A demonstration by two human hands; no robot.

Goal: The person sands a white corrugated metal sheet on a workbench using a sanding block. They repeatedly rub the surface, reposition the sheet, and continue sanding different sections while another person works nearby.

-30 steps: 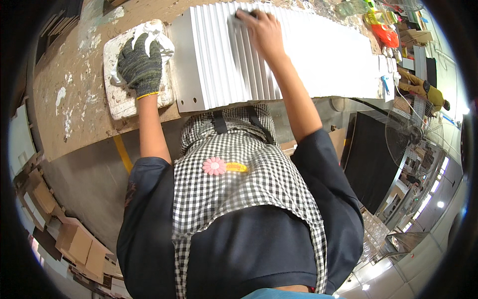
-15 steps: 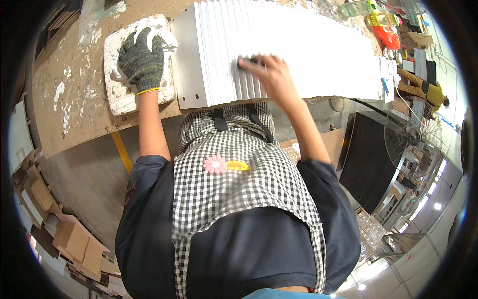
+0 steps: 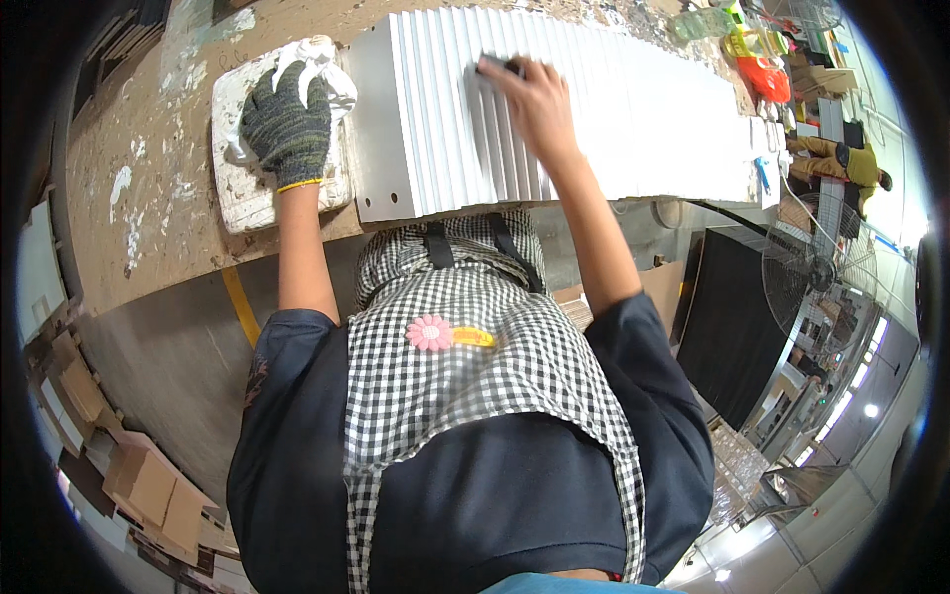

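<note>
While the paint-spattered worktable (image 3: 148,252) bears a long row of ridged white panels (image 3: 643,109), both hands reach onto it.
Left of the panels, a stained white slab (image 3: 234,203) carries crumpled white cloth (image 3: 342,94) beneath the gloved left hand (image 3: 287,129), fingers spread, its grip impossible to tell; the bare right hand (image 3: 542,107), closed on a small dark block (image 3: 509,66) over the panels, has just moved farther from their near edge, suggesting back-and-forth strokes along the ridges.
</note>
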